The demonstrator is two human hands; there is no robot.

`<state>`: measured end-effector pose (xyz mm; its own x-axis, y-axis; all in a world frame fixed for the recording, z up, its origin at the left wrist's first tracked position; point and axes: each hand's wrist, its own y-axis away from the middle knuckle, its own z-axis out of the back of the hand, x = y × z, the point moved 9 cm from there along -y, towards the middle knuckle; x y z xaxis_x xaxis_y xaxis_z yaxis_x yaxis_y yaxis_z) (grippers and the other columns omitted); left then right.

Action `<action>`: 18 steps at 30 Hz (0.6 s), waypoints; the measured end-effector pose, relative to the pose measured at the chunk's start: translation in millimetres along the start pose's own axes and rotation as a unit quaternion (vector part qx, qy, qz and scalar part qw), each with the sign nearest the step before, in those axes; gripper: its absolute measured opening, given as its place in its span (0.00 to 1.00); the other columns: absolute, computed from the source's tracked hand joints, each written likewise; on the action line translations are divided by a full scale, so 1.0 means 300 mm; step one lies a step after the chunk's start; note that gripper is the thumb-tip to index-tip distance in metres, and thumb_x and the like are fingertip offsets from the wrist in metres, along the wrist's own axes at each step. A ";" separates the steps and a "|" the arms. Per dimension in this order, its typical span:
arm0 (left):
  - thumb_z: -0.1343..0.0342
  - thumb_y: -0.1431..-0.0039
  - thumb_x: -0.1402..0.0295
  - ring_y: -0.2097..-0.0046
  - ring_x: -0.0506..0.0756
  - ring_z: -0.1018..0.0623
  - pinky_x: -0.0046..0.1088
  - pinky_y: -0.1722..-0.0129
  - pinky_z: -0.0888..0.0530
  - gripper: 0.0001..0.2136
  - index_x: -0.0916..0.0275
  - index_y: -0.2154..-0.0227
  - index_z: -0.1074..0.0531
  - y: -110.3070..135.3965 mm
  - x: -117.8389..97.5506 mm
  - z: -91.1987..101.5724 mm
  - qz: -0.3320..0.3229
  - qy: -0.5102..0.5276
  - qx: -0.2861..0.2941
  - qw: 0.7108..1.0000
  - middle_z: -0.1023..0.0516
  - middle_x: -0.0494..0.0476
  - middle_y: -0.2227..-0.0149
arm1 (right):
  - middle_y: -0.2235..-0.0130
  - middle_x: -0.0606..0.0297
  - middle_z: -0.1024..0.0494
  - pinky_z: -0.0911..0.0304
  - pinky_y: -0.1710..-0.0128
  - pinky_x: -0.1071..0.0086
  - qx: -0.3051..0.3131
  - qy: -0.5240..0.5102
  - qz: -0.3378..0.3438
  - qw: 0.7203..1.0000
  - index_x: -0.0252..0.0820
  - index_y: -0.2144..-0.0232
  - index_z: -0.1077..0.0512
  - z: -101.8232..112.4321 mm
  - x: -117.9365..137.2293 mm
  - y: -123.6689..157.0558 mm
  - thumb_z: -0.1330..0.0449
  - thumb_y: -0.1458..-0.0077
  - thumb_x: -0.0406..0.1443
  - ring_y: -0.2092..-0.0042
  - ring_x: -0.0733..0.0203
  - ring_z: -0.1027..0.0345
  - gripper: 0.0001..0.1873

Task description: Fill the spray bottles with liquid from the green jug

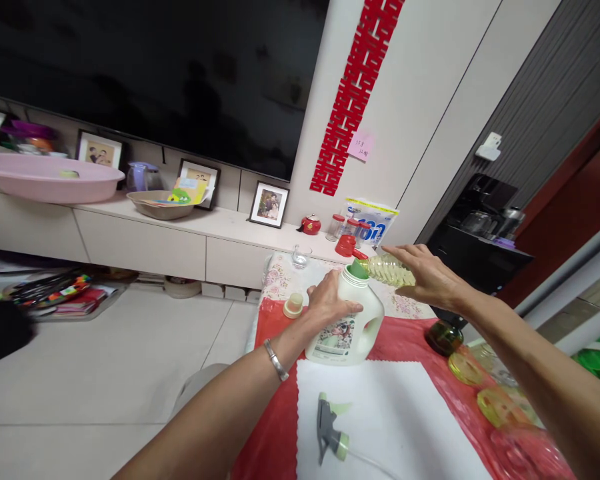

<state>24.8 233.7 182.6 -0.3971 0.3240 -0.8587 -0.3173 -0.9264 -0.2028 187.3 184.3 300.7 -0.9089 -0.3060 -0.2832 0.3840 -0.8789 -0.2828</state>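
A white detergent jug (pixel 349 293) with a picture label stands on the table, a green spout (pixel 358 269) in its open neck. My left hand (pixel 330 300) is closed around the jug's upper left side. Tipped almost level, a clear ribbed bottle (pixel 387 269) has its mouth at the green spout. My right hand (pixel 430 277) grips this bottle by its base end, thumb below and fingers above. Near the jug's left side sits a pale cap (pixel 293 305). A grey and green spray trigger (pixel 330 430) with a thin tube lies in front of the jug on a white mat (pixel 400 413).
Red sheeting (pixel 275 323) covers much of the table. Along its right edge stand a dark green jar (pixel 444 337) and yellow glass dishes (pixel 465 368). A small glass pitcher (pixel 301 256) and a red scoop (pixel 347 245) are behind. The cabinet (pixel 230 230) holds a pink basin (pixel 50 180) and frames.
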 end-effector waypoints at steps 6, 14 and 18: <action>0.30 0.61 0.60 0.45 0.66 0.25 0.40 0.47 0.34 0.32 0.56 0.50 0.34 0.003 -0.001 0.000 0.002 0.001 0.002 1.000 0.23 0.60 0.48 | 0.41 0.53 0.34 0.34 0.57 0.57 0.013 0.041 0.020 0.999 0.48 0.31 0.45 0.019 0.021 -0.018 0.35 0.52 0.36 0.47 0.45 0.40 0.47; 0.30 0.61 0.60 0.45 0.67 0.25 0.40 0.46 0.35 0.34 0.57 0.49 0.34 0.001 -0.002 -0.001 0.000 -0.002 0.002 1.000 0.23 0.61 0.48 | 0.40 0.56 0.34 0.36 0.58 0.59 0.016 0.101 0.043 0.994 0.50 0.30 0.47 0.040 0.050 -0.042 0.39 0.55 0.30 0.44 0.44 0.42 0.49; 0.30 0.61 0.60 0.45 0.67 0.25 0.40 0.47 0.35 0.33 0.56 0.49 0.34 0.002 0.001 0.000 -0.005 0.007 -0.003 1.000 0.22 0.59 0.49 | 0.41 0.57 0.33 0.38 0.57 0.58 0.014 0.128 0.058 0.990 0.51 0.33 0.43 0.057 0.066 -0.054 0.40 0.55 0.28 0.43 0.44 0.43 0.47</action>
<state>24.6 233.3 182.1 -0.3820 0.3310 -0.8628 -0.3158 -0.9242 -0.2147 160.3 186.2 315.3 -0.7868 -0.3049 -0.5367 0.4747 -0.8546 -0.2104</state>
